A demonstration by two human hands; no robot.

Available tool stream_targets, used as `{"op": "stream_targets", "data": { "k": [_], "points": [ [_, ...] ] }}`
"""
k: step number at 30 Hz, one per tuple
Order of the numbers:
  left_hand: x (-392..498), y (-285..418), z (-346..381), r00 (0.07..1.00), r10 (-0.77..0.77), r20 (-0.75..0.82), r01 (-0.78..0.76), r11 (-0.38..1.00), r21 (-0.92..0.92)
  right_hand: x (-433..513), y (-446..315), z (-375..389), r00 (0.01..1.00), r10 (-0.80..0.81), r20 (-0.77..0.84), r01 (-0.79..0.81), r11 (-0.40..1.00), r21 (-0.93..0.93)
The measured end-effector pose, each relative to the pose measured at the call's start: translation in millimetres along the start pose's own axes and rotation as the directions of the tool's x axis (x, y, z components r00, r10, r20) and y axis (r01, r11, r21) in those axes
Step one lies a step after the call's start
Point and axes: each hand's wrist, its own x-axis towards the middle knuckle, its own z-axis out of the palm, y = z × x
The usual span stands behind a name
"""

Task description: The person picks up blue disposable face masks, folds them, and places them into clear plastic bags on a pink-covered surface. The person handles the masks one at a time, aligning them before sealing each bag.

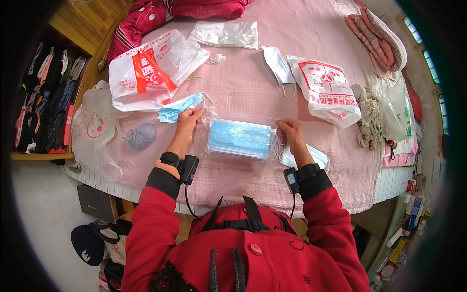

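Observation:
A stack of blue pleated face masks (239, 138) lies in a clear plastic bag (201, 135) on the bed in front of me. My left hand (189, 120) pinches the bag's upper left edge. At its upper right corner, the fingers of my right hand (292, 129) grip the same film. White ear loops show at the stack's right end. One loose blue mask (178, 107) lies just beyond my left hand. Another mask (315, 157), pale side up, is partly covered by my right wrist. Farther off rests a third loose mask (278, 65).
White bags with red print stand at left (127, 80) and right (324, 87). A ball of grey yarn (141, 136) sits left, near a thin plastic bag (93, 127). Beige yarn (368, 120) lies right. A flat clear packet (224, 34) lies at the back of the pink bedspread (233, 87).

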Motion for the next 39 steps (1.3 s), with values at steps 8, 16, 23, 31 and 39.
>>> {"op": "stream_targets", "data": {
  "k": [8,16,23,31,39],
  "points": [
    [-6,-1,3,0.982,0.168,-0.089,-0.145,0.964,0.225,3,1,0,0.998,-0.023,-0.054,0.024,1.0,0.015],
    [-45,3,-36,0.963,-0.256,0.086,0.223,0.934,0.279,-48,10,-33,0.997,-0.004,-0.072,0.01,0.997,0.081],
    [-79,-21,-40,0.93,-0.292,0.225,0.229,0.936,0.267,-93,35,-31,0.945,0.047,0.323,-0.057,0.998,0.021],
    [-81,-34,-39,0.94,-0.253,0.229,0.212,0.959,0.188,-93,51,-15,0.949,0.062,0.309,-0.069,0.998,0.013],
    [-82,-37,-44,0.949,-0.264,0.169,0.232,0.954,0.188,-104,53,-18,0.965,0.023,0.26,-0.044,0.996,0.075]
  ]
}}
